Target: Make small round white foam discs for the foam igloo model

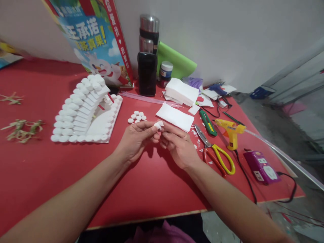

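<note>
Over the red table, the thumb and fingers of my left hand (138, 140) are closed on a small white piece (159, 125), foam or thick paper. My right hand (179, 146) meets it from the other side, its fingers curled and pinched at the piece's edge. Behind the fingers lie several round white foam-like discs (136, 116). Just beyond my right hand is a flat white sheet (175, 117). To the left stands a white model staircase (83, 111) with steps and edges of rounded white pieces.
On the right lie scissors (222, 158), a green cutter (208, 122), a yellow glue gun (230, 130) with its cord, and a purple power box (262, 167). A black phone (147, 74), a steel flask (149, 30) and a printed bag (96, 44) stand at the back.
</note>
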### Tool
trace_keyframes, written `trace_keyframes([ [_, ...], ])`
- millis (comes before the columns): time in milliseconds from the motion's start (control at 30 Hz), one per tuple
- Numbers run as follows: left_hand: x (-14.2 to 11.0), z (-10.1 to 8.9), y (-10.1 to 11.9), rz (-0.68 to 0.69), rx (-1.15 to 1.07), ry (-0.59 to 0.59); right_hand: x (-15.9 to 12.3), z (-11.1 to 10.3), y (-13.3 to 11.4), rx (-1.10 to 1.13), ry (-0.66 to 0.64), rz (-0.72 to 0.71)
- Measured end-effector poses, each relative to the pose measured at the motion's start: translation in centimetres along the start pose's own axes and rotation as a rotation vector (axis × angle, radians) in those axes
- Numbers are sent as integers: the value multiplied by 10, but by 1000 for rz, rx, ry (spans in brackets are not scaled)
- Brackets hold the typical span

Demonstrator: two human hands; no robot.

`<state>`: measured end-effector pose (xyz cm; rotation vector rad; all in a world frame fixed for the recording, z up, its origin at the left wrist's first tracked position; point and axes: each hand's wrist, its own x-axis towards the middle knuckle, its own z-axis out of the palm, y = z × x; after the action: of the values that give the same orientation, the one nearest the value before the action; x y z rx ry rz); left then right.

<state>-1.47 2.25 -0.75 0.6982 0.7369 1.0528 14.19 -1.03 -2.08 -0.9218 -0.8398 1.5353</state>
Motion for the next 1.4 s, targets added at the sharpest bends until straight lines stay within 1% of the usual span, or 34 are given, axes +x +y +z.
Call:
trace_keyframes([
  [67,0,1,0,10,-2,6,1,-1,1,0,-7,3],
  [167,0,2,-1,5,2,19,1,-6,4,-44,9,-44],
  [300,0,1,-1,-18,20,32,0,-11,3,-188,3,-151],
  [433,-1,0,-1,-32,32,40,-3,-11,-4,-370,-7,-265],
  [633,-2,0,-1,-42,23,37,-2,-14,-7,-504,-54,-377],
  [800,-2,1,1,-63,51,27,-1,-18,-8,-620,-66,-489],
  [933,-3,3,1,-50,94,24,-1,-19,-11,-697,-64,-539],
  [1033,-5,4,0,-26,121,45,-1,-19,-11,-762,-70,-607],
  [1167,-6,3,-1,-3,161,60,0,-20,-10,-820,-74,-682],
  [1400,-6,3,-1,13,177,91,0,-19,-10,-836,-91,-733],
])
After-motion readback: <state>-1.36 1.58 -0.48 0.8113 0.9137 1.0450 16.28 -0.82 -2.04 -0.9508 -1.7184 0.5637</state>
